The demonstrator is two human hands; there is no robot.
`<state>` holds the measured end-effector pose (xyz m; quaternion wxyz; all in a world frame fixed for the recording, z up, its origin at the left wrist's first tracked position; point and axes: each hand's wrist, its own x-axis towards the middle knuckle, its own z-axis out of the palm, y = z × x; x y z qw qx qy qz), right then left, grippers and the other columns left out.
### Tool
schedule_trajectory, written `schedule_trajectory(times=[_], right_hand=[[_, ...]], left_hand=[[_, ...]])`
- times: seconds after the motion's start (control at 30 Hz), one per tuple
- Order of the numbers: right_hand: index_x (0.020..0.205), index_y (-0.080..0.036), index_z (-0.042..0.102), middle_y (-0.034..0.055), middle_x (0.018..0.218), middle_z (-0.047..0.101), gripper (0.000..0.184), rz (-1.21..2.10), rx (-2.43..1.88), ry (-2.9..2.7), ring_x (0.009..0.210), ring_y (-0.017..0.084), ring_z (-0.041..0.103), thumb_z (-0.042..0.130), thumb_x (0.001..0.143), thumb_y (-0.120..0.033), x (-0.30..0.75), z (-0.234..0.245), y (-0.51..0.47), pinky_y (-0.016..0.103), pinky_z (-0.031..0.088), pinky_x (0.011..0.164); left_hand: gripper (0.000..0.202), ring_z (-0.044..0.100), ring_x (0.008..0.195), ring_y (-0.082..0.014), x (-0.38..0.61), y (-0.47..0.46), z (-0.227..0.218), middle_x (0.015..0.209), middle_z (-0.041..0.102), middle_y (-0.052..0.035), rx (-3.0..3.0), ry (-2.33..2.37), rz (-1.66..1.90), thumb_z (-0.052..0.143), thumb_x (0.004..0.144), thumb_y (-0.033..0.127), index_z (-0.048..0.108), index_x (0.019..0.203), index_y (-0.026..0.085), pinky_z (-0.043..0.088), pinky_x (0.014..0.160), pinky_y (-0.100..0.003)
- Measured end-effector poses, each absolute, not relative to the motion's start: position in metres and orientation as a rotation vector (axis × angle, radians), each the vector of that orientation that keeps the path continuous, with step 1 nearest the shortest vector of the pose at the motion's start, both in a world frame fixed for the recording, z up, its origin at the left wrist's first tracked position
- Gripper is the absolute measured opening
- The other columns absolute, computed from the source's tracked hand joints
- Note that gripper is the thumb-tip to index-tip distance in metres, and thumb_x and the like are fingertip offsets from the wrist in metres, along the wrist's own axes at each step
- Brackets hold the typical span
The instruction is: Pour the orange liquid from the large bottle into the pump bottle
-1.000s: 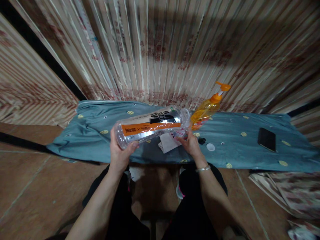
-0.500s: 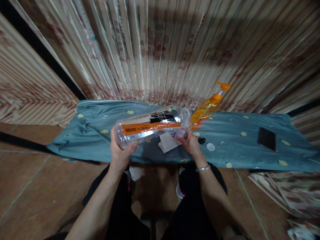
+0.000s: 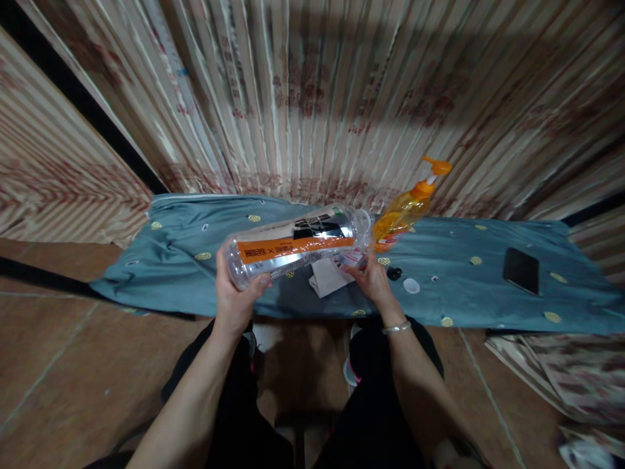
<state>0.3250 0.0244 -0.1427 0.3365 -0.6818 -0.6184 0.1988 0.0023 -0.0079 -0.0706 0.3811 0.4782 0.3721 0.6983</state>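
A clear plastic bottle with an orange and black label lies on its side in the air above a blue-grey cloth. My left hand is wrapped round the bottle's base end. My right hand pinches the bottle at its neck end; the opening itself is hidden. Just behind the neck stands an orange pump bottle. A folded white paper lies on the cloth under the bottle.
A black cap and a white cap lie on the cloth right of my right hand. A dark phone rests further right. Striped curtains hang behind. Brown tiled floor and my black-clad knees are below.
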Motion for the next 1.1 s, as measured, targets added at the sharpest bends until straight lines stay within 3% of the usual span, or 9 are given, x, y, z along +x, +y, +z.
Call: schedule_trajectory(times=[0.57, 0.8, 1.1], right_hand=[[0.127, -0.017, 0.063, 0.0154, 0.104, 0.083, 0.064, 0.557, -1.773, -1.594, 0.085, 0.031, 0.076, 0.075, 0.088, -0.067, 0.3243, -0.1407, 0.0237, 0.045, 0.061, 0.078], [0.130, -0.016, 0.062, 0.0154, 0.103, 0.082, 0.067, 0.586, -1.782, -1.626, 0.085, 0.030, 0.075, 0.074, 0.088, -0.067, 0.3253, -0.1379, 0.0241, 0.045, 0.061, 0.079], [0.120, -0.017, 0.063, 0.0168, 0.102, 0.082, 0.066, 0.569, -1.790, -1.585, 0.085, 0.031, 0.076, 0.073, 0.084, -0.071, 0.3225, -0.1401, 0.0244, 0.046, 0.062, 0.079]], left_hand=[[0.084, 0.064, 0.064, -0.0143, 0.0048, -0.0092, -0.0654, 0.097, 0.070, -0.0011, 1.247, 0.974, 1.767, 0.103, 0.068, 0.058, 0.063, 0.135, 0.025, 0.058, 0.049, -0.025], [0.081, 0.066, 0.070, -0.0166, 0.0026, -0.0085, -0.0717, 0.102, 0.070, -0.0031, 1.338, 1.027, 1.770, 0.099, 0.074, 0.063, 0.063, 0.136, 0.026, 0.058, 0.052, -0.025], [0.080, 0.067, 0.072, -0.0168, 0.0014, -0.0079, -0.0733, 0.103, 0.071, -0.0030, 1.286, 1.008, 1.786, 0.103, 0.069, 0.058, 0.063, 0.131, 0.025, 0.058, 0.051, -0.024]])
